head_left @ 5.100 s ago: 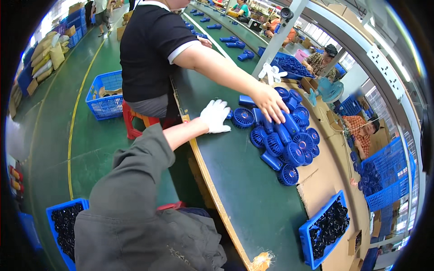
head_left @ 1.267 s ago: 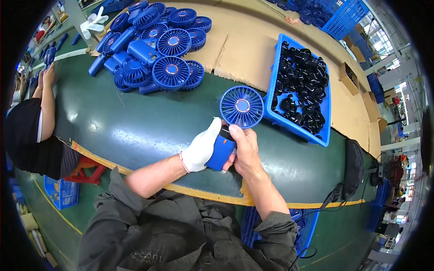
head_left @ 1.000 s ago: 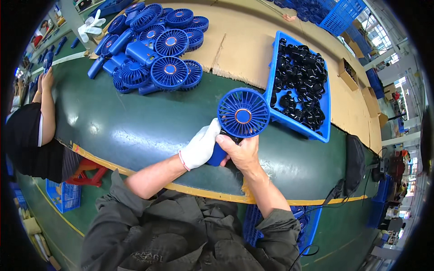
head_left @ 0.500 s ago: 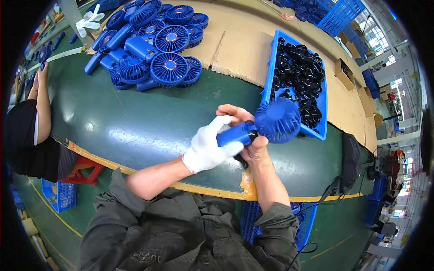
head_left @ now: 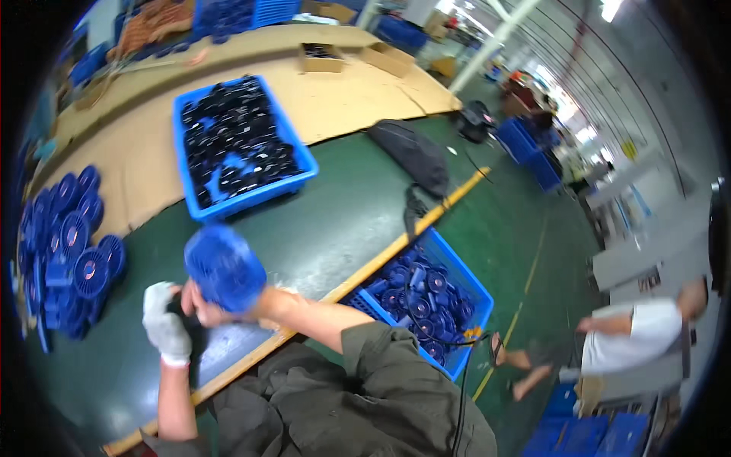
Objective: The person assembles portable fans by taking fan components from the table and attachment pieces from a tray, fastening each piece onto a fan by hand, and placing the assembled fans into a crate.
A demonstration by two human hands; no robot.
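Note:
My bare right hand [head_left: 204,308] holds a blue handheld fan [head_left: 223,266], its round head turned up and smeared by motion. The fan's handle is mostly hidden behind its head and my fingers. Close on the left, my white-gloved left hand [head_left: 166,327] has its fingers curled, beside a small dark patch between the hands. What the glove grips, if anything, cannot be made out. Just beyond the fan stands a blue crate [head_left: 304,171] full of small glossy black parts [head_left: 240,133].
Blue handheld fans [head_left: 76,251] lie piled at the left on the green table [head_left: 335,228]. A black bag [head_left: 411,156] rests toward the right. Below the table edge, a blue bin [head_left: 476,293] holds more fans, with a cable across it. A person [head_left: 636,335] is at far right.
My view has swung to the right, bringing the bin of fans and another person into sight. The gloved hand has come off the fan's blue body; my right hand still holds the fan.

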